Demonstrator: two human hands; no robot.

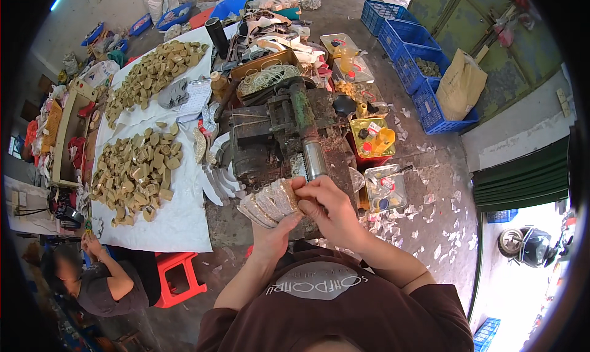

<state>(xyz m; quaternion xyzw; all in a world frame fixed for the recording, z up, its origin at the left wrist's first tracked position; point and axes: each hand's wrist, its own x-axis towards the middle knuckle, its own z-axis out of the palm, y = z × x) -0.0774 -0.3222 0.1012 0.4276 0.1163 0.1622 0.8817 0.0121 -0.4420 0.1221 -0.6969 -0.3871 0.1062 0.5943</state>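
Observation:
My left hand (272,234) is wrapped round a stack of curved, silvery glitter strips (263,205), fanned out toward the left. At the stack's right end, my right hand (326,203) has its fingers bent and pinched on the edge of the strips. Both hands are just in front of a dark, worn machine (258,134), close to its shiny metal cylinder (314,160). Pale curved pieces (219,183) lie on the white sheet's edge left of the machine.
Heaps of small khaki pieces (138,174) cover a white-sheeted table (190,223). A person (110,284) sits at lower left by a red stool (178,278). Blue crates (409,63) stand at upper right. A yellow-lined tin (375,140) and scrap-strewn floor (439,198) lie right.

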